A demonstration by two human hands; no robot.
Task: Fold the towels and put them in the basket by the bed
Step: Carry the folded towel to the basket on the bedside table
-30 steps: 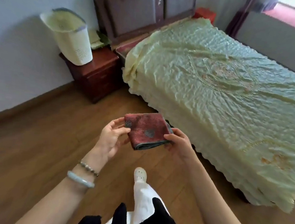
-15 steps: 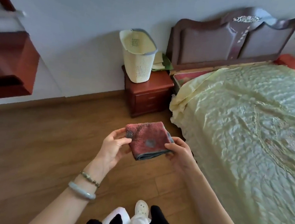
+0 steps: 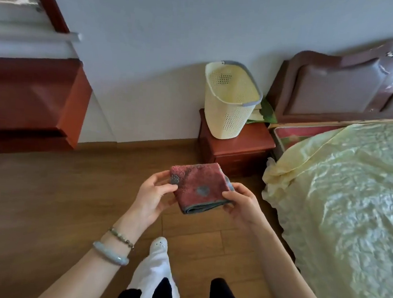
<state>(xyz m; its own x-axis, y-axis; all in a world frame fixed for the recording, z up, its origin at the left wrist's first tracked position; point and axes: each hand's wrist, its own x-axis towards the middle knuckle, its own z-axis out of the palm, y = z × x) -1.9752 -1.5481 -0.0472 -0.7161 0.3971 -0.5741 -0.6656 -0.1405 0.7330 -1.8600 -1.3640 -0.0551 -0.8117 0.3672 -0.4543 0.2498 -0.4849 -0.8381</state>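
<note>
Fingers (image 3: 167, 189) of left hand (image 3: 151, 198) & right hand (image 3: 241, 203) pinch towel (image 3: 198, 186) at opp. edges; we judge it soft, light; clamp all layers.

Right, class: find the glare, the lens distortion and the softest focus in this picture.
Head view: light glares off the shiny bedspread; the wide lens tilts the basket and headboard; the towel is sharp, the top-left corner blurred.

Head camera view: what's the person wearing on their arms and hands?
No sleeves show on either arm. The left arm wears two bracelets at the wrist: a thin beaded bracelet and a smooth pale green bangle. The right arm wears nothing.
</note>
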